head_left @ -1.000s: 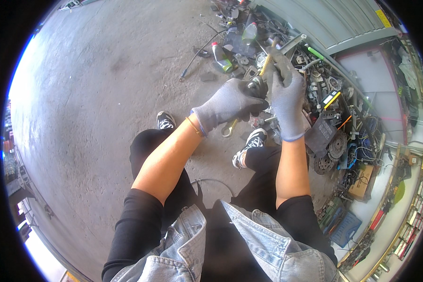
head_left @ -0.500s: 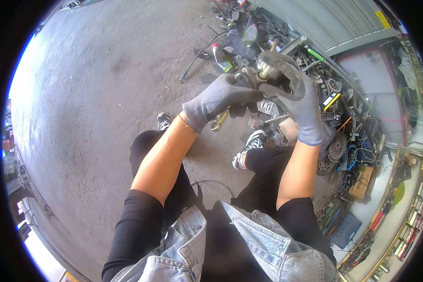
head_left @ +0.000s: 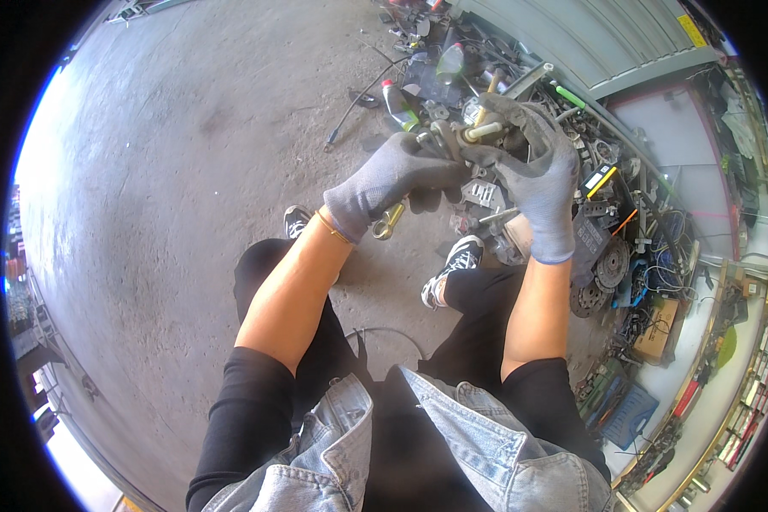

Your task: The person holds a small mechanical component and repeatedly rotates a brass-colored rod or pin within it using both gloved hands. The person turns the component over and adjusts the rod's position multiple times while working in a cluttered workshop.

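Note:
Both my hands wear grey gloves with dark palms and are raised in front of me. My left hand (head_left: 401, 175) is closed around a greasy metal joint part (head_left: 445, 141); its lower portion is hidden by the glove. Below those fingers, a gold-coloured ring end (head_left: 387, 223), like that of a wrench, sticks out. A pale stud (head_left: 484, 132) points from the joint part toward my right hand (head_left: 533, 154). The right thumb and curled fingers close about the stud's end of the part; their exact contact is partly hidden.
A heap of scrap car parts (head_left: 606, 209) lies beyond and right of my hands, with plastic bottles (head_left: 398, 107) and a brake disc (head_left: 612, 263) in it. Shelves (head_left: 700, 392) line the right side. My shoes (head_left: 454, 269) stand on the concrete floor (head_left: 188, 171).
Both hands have shifted slightly left. The right fingers have turned around the stud, which now points more sideways to the right. The left hand keeps its hold.

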Demonstrator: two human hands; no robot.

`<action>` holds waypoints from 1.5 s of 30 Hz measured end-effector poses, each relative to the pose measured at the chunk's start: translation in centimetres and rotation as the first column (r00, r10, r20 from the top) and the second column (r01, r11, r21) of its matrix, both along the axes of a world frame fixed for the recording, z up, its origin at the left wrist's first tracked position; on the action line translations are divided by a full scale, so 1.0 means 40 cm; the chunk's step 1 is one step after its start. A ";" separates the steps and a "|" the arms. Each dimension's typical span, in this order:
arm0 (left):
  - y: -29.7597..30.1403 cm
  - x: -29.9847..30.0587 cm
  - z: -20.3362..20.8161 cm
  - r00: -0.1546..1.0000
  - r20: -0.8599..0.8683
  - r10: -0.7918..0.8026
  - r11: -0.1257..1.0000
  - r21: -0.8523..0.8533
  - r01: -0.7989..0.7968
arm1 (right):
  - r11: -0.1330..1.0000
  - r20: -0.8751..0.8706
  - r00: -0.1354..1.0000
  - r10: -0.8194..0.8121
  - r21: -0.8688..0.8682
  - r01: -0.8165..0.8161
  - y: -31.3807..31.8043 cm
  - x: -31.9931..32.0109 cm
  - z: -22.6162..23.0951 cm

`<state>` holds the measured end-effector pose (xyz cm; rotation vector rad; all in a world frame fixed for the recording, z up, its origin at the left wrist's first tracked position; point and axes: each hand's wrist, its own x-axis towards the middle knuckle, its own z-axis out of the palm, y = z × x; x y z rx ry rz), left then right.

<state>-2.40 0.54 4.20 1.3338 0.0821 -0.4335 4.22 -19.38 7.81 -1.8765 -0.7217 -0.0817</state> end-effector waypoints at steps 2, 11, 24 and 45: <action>0.002 0.000 -0.005 1.000 -0.012 0.007 1.000 0.002 -0.007 | 0.999 -0.012 0.999 -0.045 0.010 0.045 0.002 -0.005 -0.017; -0.006 0.007 -0.011 0.986 0.029 0.162 0.978 -0.141 -0.157 | 0.997 -0.027 0.998 0.054 -0.047 -0.055 0.016 0.006 -0.012; 0.023 0.021 -0.042 0.934 -0.139 0.329 0.886 -0.296 -0.357 | 0.461 -0.577 0.498 0.647 0.816 0.348 0.009 0.024 0.029; -0.001 0.020 -0.023 0.948 -0.096 0.305 0.935 -0.159 -0.317 | 0.241 -0.210 0.321 0.923 0.969 -0.059 -0.034 0.081 -0.067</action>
